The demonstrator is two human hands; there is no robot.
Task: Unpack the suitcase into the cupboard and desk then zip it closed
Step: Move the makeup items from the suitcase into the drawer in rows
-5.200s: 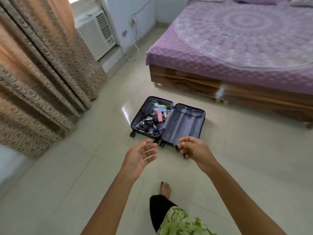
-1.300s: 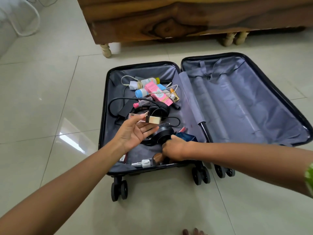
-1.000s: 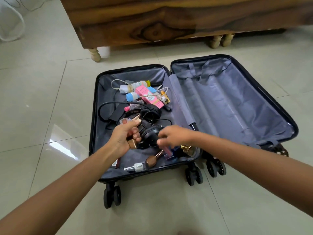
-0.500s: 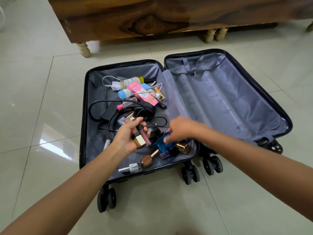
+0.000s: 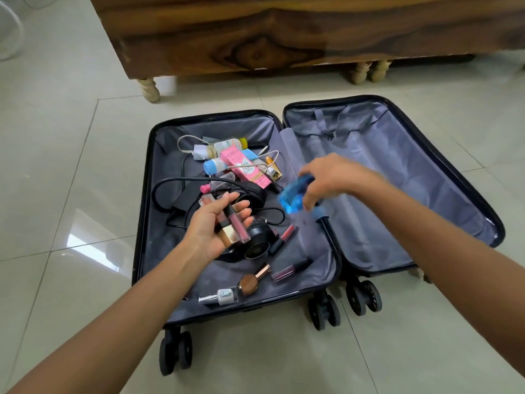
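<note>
Two hands (image 5: 218, 223) over cluttered suitcase (image 5: 147, 223), wooden bed (image 5: 284, 32) behind.

Black suitcase (image 5: 143, 223) flat open on floor, grey lining, left half cluttered with toiletries (image 5: 244, 166).

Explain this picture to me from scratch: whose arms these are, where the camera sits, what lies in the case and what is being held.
There is no machine here. A person wears a wide-angle camera on the head, so you look down along their own two bare arms. On the tiled floor lies an open suitcase. Its right half is empty; its left half holds toiletries, a pink box, cables, black headphones and nail polish bottles. The left hand cups small cosmetic tubes in its palm. The right hand, blurred by motion, lifts a blue bottle in its fingers. A wooden bed frame stands behind.
</note>
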